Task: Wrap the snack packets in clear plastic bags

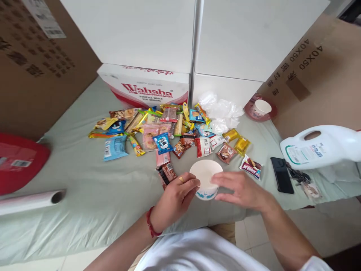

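A white paper bowl (207, 194) with a blue pattern round its side stands near the front edge of the cloth-covered table, and its inside looks empty. My left hand (180, 194), with a ring and a red bracelet, pinches the bowl's near left rim. On the other side, my right hand (239, 189) is slightly blurred, its fingertips over the right rim and its thumb apart from them near the bowl's side. Just beyond lies a heap of wrapped snacks (162, 143). A brown snack packet (167, 174) is close to my left hand.
Behind the snacks stand a Wahaha carton (152, 88) and clear plastic bags (220, 109). At the right are another paper bowl (261, 107), a white jug (316, 146), a phone (282, 175) and keys (297, 174). A plastic roll (34, 201) and a red container (21, 162) lie left.
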The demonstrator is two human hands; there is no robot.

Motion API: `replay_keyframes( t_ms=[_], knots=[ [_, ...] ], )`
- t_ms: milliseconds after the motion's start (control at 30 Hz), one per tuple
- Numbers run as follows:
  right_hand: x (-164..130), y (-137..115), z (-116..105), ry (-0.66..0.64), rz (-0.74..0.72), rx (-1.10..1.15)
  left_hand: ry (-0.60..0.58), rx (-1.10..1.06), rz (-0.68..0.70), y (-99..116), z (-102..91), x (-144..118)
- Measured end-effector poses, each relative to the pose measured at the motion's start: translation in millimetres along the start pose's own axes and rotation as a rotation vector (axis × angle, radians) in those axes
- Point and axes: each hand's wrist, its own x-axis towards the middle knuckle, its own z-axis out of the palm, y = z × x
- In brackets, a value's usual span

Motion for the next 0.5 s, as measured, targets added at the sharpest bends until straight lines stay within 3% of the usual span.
replay_keyframes(
  t_ms=[67,133,233,300,400,500],
  knots=[
    [-27.0,-2.3,8.4,0.071,0.012,-0.077,0.027,-0.016,0.039,-1.2,4.6,5.1],
    [-40.9,13.2,-5.6,0.314,0.125,-0.24,0.076,0.011,0.043,-3.9,7.5,7.5],
    [-33.1,67.4,-70.2,0.769,0.414,-0.579,0.135,0.067,-0.028,-14.2,4.8,1.2],
    [-8.4,114.4,-129.2,0.945,0.584,-0.731,0.17,0.106,-0.085,-24.1,-0.5,-11.1],
    [41.8,176.4,-207.0,0.784,0.736,-0.779,0.219,0.177,-0.174,-36.3,-9.6,-39.9],
    [72.2,209.1,-242.2,0.687,0.836,-0.791,0.271,0.266,-0.284,-40.6,-16.7,-75.4]
  ],
)
